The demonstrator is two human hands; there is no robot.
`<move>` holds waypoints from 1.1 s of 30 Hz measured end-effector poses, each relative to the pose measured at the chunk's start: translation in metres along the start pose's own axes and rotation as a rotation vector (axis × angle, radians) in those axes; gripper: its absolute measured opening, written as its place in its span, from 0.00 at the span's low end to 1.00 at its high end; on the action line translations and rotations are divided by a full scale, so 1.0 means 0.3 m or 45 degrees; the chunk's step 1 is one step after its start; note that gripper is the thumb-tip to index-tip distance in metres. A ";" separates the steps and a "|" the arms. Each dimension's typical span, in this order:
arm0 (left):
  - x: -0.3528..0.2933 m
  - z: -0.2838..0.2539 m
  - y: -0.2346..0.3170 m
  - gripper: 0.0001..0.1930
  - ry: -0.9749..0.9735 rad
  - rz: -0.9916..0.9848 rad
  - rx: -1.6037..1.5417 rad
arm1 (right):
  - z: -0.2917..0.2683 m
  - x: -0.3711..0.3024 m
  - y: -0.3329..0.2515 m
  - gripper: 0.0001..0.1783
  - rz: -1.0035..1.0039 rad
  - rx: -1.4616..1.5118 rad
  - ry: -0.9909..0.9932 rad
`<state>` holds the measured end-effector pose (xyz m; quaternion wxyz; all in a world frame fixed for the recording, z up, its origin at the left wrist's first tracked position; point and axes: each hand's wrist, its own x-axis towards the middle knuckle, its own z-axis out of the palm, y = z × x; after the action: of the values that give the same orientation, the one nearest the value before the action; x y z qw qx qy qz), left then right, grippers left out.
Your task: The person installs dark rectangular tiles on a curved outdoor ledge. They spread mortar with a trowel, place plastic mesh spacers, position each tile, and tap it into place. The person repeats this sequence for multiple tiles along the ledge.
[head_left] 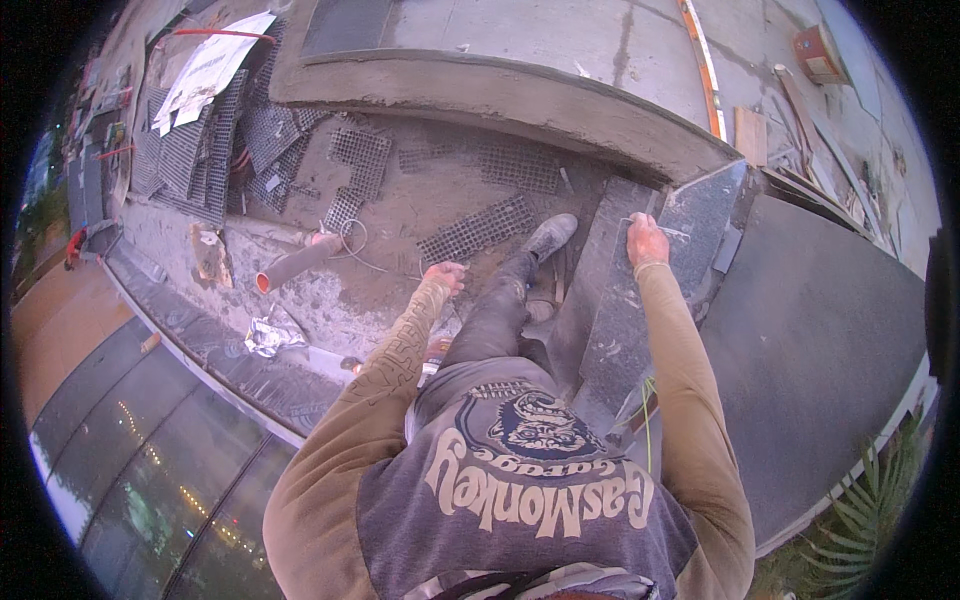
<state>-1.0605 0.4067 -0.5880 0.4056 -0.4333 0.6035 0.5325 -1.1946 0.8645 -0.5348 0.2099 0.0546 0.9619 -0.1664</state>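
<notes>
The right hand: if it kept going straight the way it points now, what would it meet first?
The right hand rests on the dark stone slab, pointing up-frame. Going on, it would probably first meet the curved concrete ledge beyond the slab's end, though depth is hard to judge.

Both arms stretch forward and down from the shoulders. The left hand (445, 276) hangs loosely curled, its forearm bare. The right hand (647, 240), sleeved to the wrist, has its fingers pinched together.
</notes>
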 end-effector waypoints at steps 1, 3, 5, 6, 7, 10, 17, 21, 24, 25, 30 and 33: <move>0.021 0.002 0.006 0.08 0.012 -0.013 0.056 | 0.027 0.008 -0.015 0.12 0.032 0.006 0.004; 0.097 -0.011 0.033 0.09 0.039 -0.040 0.166 | 0.087 0.027 -0.028 0.11 0.041 0.066 0.053; 0.276 -0.082 0.009 0.15 -0.147 0.302 -0.408 | 0.163 0.060 -0.096 0.11 -0.062 0.220 0.145; 0.312 -0.010 0.124 0.19 -0.101 0.368 -0.397 | 0.206 0.062 -0.060 0.12 -0.029 0.217 0.194; 0.301 0.088 0.305 0.23 -0.067 0.426 -0.377 | 0.242 0.058 -0.004 0.12 0.022 0.211 0.244; 0.404 0.175 0.619 0.34 -0.294 0.678 -0.795 | 0.259 0.076 -0.018 0.15 0.023 0.438 0.258; 0.616 0.520 1.050 0.40 -0.195 0.313 -0.836 | 0.265 0.184 0.144 0.20 -0.155 0.446 0.428; 0.762 0.603 1.050 0.36 -0.296 0.292 -0.865 | 0.223 0.291 0.264 0.20 -0.100 0.519 0.355; 0.794 0.645 1.013 0.27 -0.346 0.494 -0.749 | 0.170 0.319 0.336 0.20 -0.111 0.504 0.334; 0.787 0.697 1.010 0.29 -0.279 0.471 -0.776 | 0.159 0.313 0.373 0.20 -0.101 0.505 0.330; 0.762 0.917 1.038 0.42 -0.329 0.349 -0.860 | 0.138 0.335 0.520 0.21 -0.066 0.495 0.299; 0.791 1.043 1.063 0.44 -0.423 0.372 -0.891 | 0.126 0.386 0.625 0.21 -0.101 0.482 0.295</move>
<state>-1.4265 0.7144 -0.7534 0.2458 -0.3631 0.3674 0.8202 -1.2521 1.0317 -0.6719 0.0773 0.0741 0.9326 -0.3446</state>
